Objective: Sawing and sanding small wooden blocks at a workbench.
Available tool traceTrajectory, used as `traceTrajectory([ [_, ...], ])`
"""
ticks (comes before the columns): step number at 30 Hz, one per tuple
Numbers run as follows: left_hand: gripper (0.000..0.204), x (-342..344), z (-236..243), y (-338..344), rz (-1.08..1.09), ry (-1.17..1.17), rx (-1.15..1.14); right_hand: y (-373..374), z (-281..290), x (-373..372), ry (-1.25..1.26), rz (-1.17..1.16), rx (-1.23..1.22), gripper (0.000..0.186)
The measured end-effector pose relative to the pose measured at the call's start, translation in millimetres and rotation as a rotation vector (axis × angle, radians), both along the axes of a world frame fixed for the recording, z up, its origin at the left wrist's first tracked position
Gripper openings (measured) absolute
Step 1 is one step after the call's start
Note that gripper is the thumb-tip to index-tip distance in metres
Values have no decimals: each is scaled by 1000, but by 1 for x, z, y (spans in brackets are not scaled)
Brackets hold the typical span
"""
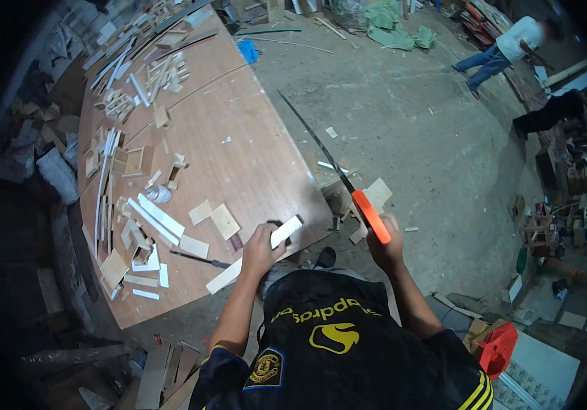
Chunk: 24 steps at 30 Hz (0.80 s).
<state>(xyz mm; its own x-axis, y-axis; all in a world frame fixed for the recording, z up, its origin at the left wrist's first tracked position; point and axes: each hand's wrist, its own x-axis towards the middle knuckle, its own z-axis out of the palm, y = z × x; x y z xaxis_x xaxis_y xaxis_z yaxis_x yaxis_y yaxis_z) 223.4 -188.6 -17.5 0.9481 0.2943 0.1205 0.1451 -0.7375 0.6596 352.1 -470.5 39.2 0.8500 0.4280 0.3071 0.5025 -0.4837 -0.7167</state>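
My left hand [261, 249] is closed round a narrow pale wooden strip [287, 229], held at a slant near the table's front edge. Its lower part extends left past my wrist. My right hand [386, 242] grips the orange handle [369, 212] of a hand saw, whose long dark blade [314, 140] points up and away to the left, beyond the table corner. A slim black tool [205, 263] lies on the table left of my left hand. Small pale boards [224, 222] lie just past it.
The wooden table [239, 137] carries scattered offcuts, strips and small boxes [133, 160], mostly on its left. Boards lie on the concrete floor [457, 205]. At the upper right are two other people [512, 41] [550, 113]. A red object [497, 348] sits low at the right.
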Motion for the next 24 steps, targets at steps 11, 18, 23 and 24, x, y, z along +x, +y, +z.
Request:
traceTrajectory([
  [11, 41, 179, -101, -11, -208, -69, -21, -47, 23, 35, 288, -122, 10, 16],
  [18, 46, 232, -137, 4, -247, -79, 23, -9, 24, 65, 276, -131, -75, 15],
  [23, 49, 244, -143, 15, -307, -54, 18, 24, 34, 93, 407, -80, -72, 19],
  [24, 49, 241, -147, 16, -294, -17, -41, 30, 31, 95, 424, -68, -36, 20],
])
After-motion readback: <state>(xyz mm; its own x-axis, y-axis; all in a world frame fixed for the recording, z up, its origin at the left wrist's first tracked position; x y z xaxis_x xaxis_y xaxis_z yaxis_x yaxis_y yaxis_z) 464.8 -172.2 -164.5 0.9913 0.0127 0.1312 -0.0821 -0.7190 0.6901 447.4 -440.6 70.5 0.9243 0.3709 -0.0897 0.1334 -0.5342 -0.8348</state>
